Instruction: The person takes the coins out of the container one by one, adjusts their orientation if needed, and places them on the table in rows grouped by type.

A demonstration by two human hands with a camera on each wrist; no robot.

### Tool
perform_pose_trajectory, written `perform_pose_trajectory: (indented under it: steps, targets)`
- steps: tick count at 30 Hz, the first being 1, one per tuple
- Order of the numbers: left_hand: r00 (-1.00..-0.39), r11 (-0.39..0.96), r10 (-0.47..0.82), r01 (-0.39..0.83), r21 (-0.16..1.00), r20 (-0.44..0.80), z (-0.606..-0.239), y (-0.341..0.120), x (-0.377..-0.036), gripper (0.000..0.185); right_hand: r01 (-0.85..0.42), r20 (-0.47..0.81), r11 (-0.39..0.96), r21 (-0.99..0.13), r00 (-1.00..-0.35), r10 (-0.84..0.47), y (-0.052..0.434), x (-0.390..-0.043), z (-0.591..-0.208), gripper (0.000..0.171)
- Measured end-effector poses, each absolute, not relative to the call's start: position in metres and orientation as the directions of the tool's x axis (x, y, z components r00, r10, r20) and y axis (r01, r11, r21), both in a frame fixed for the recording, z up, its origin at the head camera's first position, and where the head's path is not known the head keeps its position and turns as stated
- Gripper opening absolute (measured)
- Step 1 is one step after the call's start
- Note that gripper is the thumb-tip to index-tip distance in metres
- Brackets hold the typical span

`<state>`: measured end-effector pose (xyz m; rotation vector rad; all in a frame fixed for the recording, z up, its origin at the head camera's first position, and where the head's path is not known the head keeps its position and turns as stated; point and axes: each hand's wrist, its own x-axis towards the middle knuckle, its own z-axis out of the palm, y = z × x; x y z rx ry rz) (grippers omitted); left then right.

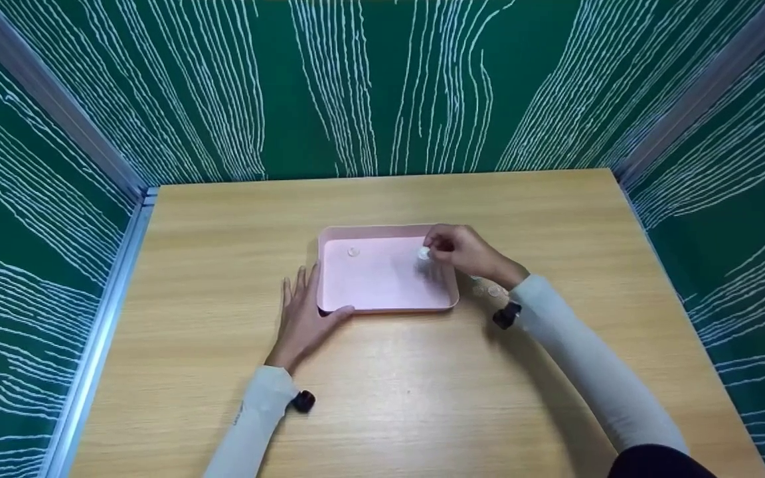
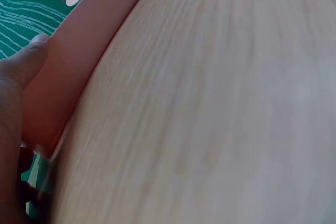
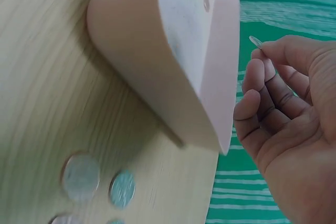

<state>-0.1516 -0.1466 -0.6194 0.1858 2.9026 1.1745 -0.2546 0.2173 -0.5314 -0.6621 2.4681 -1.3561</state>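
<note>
A pink rectangular tray [image 1: 382, 311] rests on the wooden table. My left hand [image 1: 305, 323] is at its front left corner, fingers spread along the left side and thumb touching the front wall; in the left wrist view the thumb [image 2: 32, 59] lies against that wall. Above the tray's right end, my right hand [image 1: 465, 251] pinches a small coin [image 1: 424, 253] between thumb and fingertips. The right wrist view shows this coin [image 3: 255, 41] nearly edge-on. Another coin [image 1: 354, 251] lies inside the tray, toward the back left.
Several loose coins lie on the table right of the tray, partly under my right wrist, among them a large coin [image 3: 81, 176] and a smaller one [image 3: 122, 188]. Green panels [image 1: 382, 86] with white lines stand behind and beside the wooden table [image 1: 382, 398].
</note>
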Motion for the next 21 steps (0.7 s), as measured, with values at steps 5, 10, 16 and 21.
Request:
perform_pose_trajectory:
  steps: [5, 10, 16, 21]
  targets:
    - [-0.991, 0.709, 0.127, 0.116, 0.696, 0.036, -0.618, -0.147, -0.153, 0.124, -0.23, 0.031, 0.42, -0.878, -0.903, -0.429, 0.243, -0.244, -0.529, 0.014]
    - [-0.991, 0.712, 0.131, 0.118, 0.692, 0.034, -0.617, -0.146, -0.153, 0.124, -0.184, 0.043, 0.397, -0.899, -0.94, -0.34, 0.27, -0.232, -0.532, 0.015]
    - [-0.993, 0.714, 0.114, 0.093, 0.694, 0.015, -0.619, -0.146, -0.153, 0.124, -0.146, 0.052, 0.392, -0.908, -0.969, -0.241, 0.302, -0.215, -0.534, 0.014]
    - [-0.994, 0.706, 0.107, 0.087, 0.703, 0.015, -0.62, -0.148, -0.151, 0.124, -0.134, 0.073, 0.385, -0.913, -0.983, -0.169, 0.329, -0.2, -0.54, 0.015]
